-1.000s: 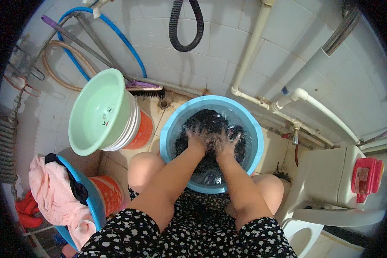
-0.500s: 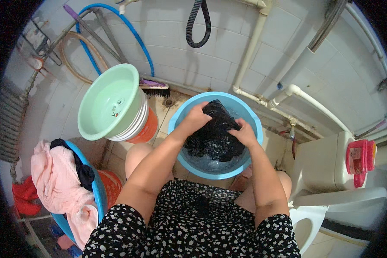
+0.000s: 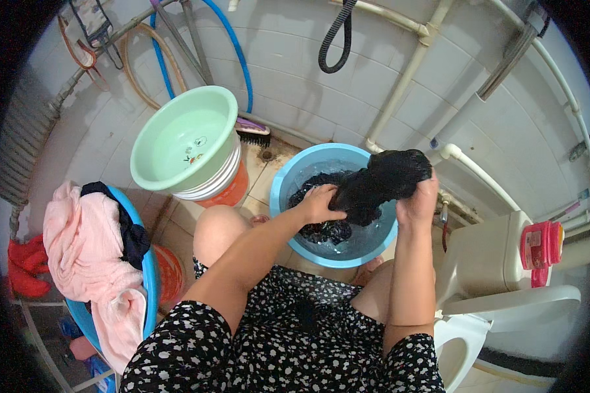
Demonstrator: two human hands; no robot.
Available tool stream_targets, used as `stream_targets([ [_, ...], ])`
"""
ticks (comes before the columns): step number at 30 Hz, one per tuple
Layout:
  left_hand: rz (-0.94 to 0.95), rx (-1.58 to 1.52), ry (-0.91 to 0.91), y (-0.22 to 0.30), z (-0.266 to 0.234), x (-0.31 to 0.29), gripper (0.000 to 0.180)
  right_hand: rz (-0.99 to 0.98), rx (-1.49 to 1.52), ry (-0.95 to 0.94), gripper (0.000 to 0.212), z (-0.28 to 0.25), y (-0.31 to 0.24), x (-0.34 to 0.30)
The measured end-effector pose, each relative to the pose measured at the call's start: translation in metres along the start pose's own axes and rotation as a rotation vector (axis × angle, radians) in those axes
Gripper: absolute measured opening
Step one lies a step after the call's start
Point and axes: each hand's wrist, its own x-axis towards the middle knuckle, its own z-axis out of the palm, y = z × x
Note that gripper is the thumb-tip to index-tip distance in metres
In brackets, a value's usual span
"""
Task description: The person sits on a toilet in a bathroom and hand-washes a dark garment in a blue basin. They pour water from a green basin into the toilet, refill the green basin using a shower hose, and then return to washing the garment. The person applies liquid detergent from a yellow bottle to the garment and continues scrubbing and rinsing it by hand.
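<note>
The blue basin [image 3: 288, 196] stands on the tiled floor between the person's knees, and it is my landmark here. One second ago both hands were deep inside it, pressing the dark wet garment [image 3: 380, 183] under the water. Now the garment is lifted: most of it hangs above the right rim of the basin, and its lower part still lies in the water. The left hand [image 3: 318, 203] is closed around the lower end of the garment, over the middle of the basin. The right hand [image 3: 418, 204] is closed on the upper bunch, just outside the right rim. Left of the basin stands the green basin [image 3: 183, 141], tilted on a stack.
</note>
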Motion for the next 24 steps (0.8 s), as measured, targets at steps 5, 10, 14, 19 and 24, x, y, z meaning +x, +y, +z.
stream_targets([
  [5, -0.239, -0.878, 0.191, 0.025, -0.038, 0.019, 0.033, -0.109, 0.109, 0.080, 0.019, -0.008, -0.028, 0.006],
  [10, 0.014, -1.838, 0.171, 0.073, -0.096, 0.026, 0.028, -0.122, -0.045, 0.020, 0.023, -0.033, -0.029, 0.015],
  [14, 0.202, -1.899, 0.141, 0.069, -0.124, 0.024, 0.030, -0.085, -0.260, 0.032, 0.026, -0.051, -0.007, 0.018],
  [19, -0.208, -1.251, 0.371, 0.034, -0.091, 0.038, 0.032, 0.056, -0.777, -0.014, 0.038, -0.079, 0.031, 0.030],
  [24, -0.320, -0.024, 0.141, -0.001, -0.040, 0.030, 0.043, -0.047, -1.587, -0.400, 0.042, -0.090, 0.080, 0.019],
])
